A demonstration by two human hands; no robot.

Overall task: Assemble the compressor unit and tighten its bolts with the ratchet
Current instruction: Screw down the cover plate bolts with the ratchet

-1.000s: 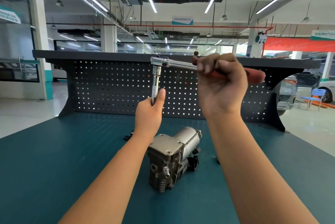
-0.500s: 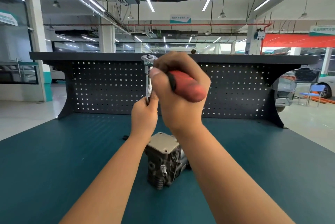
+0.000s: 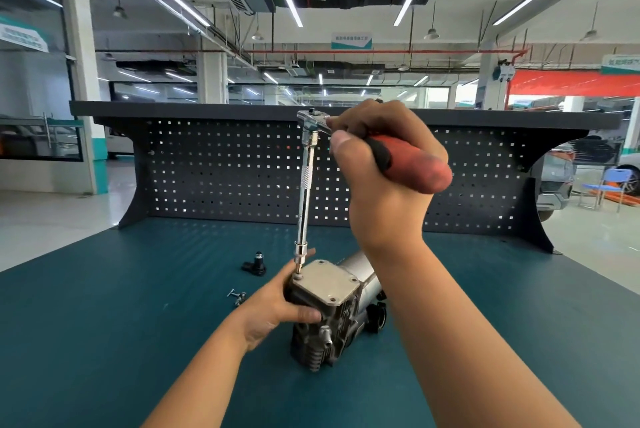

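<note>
Centre frame: right hand point(image 3: 384, 185) clenched round ratchet point(image 3: 415, 167) handle, socket tip on corner bolt point(image 3: 297, 275) of compressor unit point(image 3: 329, 292); left hand point(image 3: 273, 306) gripping its side.

Shiny chrome ratchet point(image 3: 306, 181), matt grey cast-metal compressor point(image 3: 329, 309), red grip

The compressor unit point(image 3: 332, 309), grey cast metal with a flat square top plate and a silver cylinder behind, stands on the teal desk point(image 3: 104, 341). The red-handled ratchet point(image 3: 415, 167) carries a long chrome extension bar point(image 3: 304, 192), nearly upright, with its tip on a bolt point(image 3: 298, 275) at the plate's far-left corner. Loose bolts point(image 3: 237, 296) lie on the desk to the left.
</note>
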